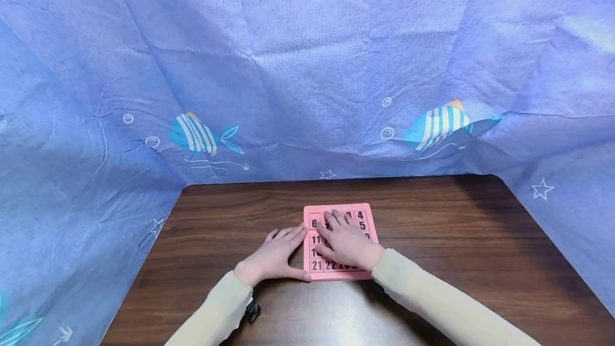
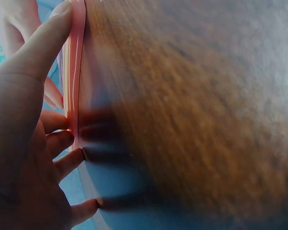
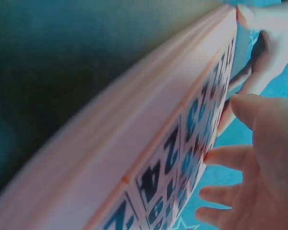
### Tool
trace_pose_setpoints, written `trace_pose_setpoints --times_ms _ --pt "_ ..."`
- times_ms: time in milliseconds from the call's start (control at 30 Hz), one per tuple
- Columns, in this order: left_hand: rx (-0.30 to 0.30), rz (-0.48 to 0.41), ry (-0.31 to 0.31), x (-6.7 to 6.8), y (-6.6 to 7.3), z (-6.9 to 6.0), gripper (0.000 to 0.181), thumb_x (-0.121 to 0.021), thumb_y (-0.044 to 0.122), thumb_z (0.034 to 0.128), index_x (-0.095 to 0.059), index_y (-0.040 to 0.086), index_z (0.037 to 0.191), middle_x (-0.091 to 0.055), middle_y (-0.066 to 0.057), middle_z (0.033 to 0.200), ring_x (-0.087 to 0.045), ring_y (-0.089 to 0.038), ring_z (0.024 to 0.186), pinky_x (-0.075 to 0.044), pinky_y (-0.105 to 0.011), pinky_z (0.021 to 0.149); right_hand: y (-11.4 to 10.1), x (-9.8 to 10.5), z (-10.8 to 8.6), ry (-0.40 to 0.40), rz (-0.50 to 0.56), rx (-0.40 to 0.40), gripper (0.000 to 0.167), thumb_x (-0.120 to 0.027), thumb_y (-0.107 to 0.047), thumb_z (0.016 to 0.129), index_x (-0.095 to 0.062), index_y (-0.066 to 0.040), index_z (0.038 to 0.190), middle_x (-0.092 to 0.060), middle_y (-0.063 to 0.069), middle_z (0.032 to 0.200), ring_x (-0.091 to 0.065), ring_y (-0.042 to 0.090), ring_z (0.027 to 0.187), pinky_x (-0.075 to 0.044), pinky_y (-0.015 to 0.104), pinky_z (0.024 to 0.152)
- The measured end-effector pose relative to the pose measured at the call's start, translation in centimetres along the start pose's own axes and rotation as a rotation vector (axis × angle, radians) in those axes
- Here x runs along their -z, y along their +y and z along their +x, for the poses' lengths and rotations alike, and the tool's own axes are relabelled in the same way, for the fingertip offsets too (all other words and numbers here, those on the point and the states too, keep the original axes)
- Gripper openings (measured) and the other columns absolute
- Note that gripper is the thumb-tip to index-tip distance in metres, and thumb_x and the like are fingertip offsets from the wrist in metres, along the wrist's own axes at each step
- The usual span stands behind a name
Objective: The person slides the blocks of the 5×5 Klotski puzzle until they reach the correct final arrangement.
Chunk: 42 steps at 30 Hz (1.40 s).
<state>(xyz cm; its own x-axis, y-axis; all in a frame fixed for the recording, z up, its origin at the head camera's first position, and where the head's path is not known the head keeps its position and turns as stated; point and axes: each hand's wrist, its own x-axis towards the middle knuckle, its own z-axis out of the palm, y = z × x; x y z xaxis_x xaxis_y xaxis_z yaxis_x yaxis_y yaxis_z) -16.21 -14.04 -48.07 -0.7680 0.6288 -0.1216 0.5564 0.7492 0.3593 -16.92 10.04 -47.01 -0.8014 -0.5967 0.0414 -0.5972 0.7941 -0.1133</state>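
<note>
A pink number slide puzzle (image 1: 315, 275) lies flat on the brown wooden table (image 1: 216, 218), its black-numbered tiles set in rows. My left hand (image 1: 276, 256) rests along the puzzle's left side, thumb at the near left corner and fingertips by the left edge. Spread over the tiles is my right hand (image 1: 347, 240), its fingertips touching the upper left part and its palm hiding many numbers. In the right wrist view the right hand's fingers (image 3: 225, 157) reach over the numbered face. The left wrist view shows the left thumb (image 2: 48, 40) against the pink side.
A blue cloth (image 1: 307, 79) with striped fish and stars hangs behind the table and along both its sides. A small black object (image 1: 252, 310) is at the left wrist. Light glares on the table near its front.
</note>
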Motion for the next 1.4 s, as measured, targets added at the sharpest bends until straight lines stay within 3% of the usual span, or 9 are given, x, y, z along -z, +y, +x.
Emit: trace_pose_setpoints --times_ms 133,300,633,900,1167,1400 --pt "-0.005 0.008 0.008 0.0 -0.1 0.0 0.115 -0.076 0.073 0.0795 -0.032 0.009 0.165 -0.029 -0.008 0.171 -0.031 -0.032 0.154 -0.023 -0.066 0.12 -0.3 0.2 -0.5 -0.024 0.021 0.015 0.062 -0.058 -0.047 0.103 -0.056 -0.004 0.149 -0.044 0.028 0.157 -0.037 0.048 0.148 -0.031 0.064 0.118" --pt "-0.015 0.013 0.016 0.0 -0.1 0.0 0.115 -0.077 0.071 0.0789 -0.032 0.008 0.164 -0.03 -0.01 0.17 -0.032 -0.033 0.153 -0.024 -0.066 0.119 0.0 0.2 -0.9 0.008 0.085 0.029 0.062 -0.06 -0.046 0.103 -0.058 -0.002 0.146 -0.043 0.03 0.157 -0.037 0.049 0.147 -0.031 0.066 0.117" --pt "-0.003 0.0 0.008 -0.1 -0.1 -0.1 0.117 -0.076 0.073 0.0788 -0.03 0.01 0.165 -0.028 -0.008 0.171 -0.031 -0.033 0.153 -0.023 -0.065 0.12 1.4 -0.2 -0.7 0.017 0.05 -0.122 0.063 -0.059 -0.047 0.103 -0.055 -0.005 0.15 -0.044 0.031 0.155 -0.037 0.051 0.146 -0.032 0.066 0.116" --pt "-0.013 0.005 0.013 0.1 0.1 -0.1 0.115 -0.077 0.071 0.0795 -0.031 0.009 0.165 -0.029 -0.009 0.171 -0.031 -0.033 0.153 -0.023 -0.067 0.119 0.6 -0.4 0.0 0.028 0.097 -0.117 0.064 -0.06 -0.047 0.102 -0.054 -0.005 0.151 -0.041 0.031 0.157 -0.035 0.051 0.148 -0.029 0.067 0.117" --pt "-0.015 0.001 0.017 0.1 0.2 0.0 0.115 -0.077 0.071 0.0794 -0.031 0.009 0.165 -0.029 -0.009 0.17 -0.032 -0.034 0.153 -0.023 -0.067 0.119 0.0 -0.7 0.9 0.037 0.076 -0.099 0.067 -0.061 -0.05 0.101 -0.055 -0.006 0.151 -0.043 0.031 0.156 -0.036 0.051 0.147 -0.031 0.065 0.117" --pt "-0.001 -0.008 0.006 0.0 0.1 0.0 0.115 -0.076 0.073 0.0797 -0.03 0.01 0.165 -0.028 -0.007 0.171 -0.03 -0.033 0.154 -0.022 -0.066 0.12 0.6 -0.4 0.0 0.011 0.097 -0.128 0.064 -0.059 -0.048 0.103 -0.055 -0.006 0.15 -0.04 0.03 0.158 -0.033 0.051 0.148 -0.028 0.067 0.118"
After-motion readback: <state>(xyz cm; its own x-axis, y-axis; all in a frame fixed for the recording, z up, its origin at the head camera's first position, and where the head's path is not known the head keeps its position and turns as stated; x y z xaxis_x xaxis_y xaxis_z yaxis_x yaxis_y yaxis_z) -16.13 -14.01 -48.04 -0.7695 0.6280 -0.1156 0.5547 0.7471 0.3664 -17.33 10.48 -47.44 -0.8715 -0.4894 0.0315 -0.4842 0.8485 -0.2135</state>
